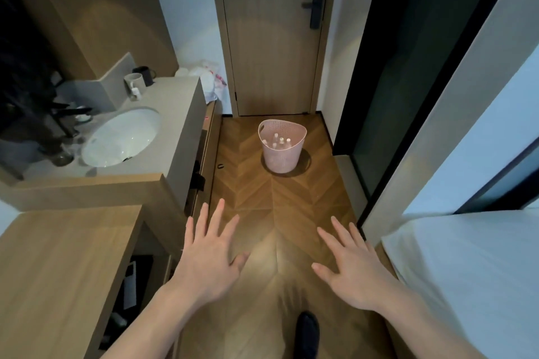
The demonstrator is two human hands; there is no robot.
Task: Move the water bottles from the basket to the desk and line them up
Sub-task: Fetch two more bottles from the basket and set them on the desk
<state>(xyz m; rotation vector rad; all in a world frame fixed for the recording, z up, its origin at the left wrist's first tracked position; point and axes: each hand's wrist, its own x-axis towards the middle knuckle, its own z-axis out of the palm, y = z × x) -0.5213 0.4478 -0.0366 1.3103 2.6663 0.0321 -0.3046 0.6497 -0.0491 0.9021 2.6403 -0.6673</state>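
A pink perforated basket (pixel 281 157) stands on the wooden floor in front of the door. Inside it several clear water bottles (pixel 278 141) with white caps stand upright. The wooden desk (pixel 55 265) fills the lower left, its top bare. My left hand (pixel 208 256) and my right hand (pixel 351 268) are held out over the floor with fingers spread, palms down, holding nothing. Both hands are well short of the basket.
A grey counter with a white sink (pixel 121 137), two mugs (pixel 137 81) and a plastic bag (pixel 210 76) runs along the left. A bed with white sheets (pixel 472 280) lies at the right. A dark glass partition (pixel 393 67) edges the corridor. My dark shoe (pixel 306 332) is below.
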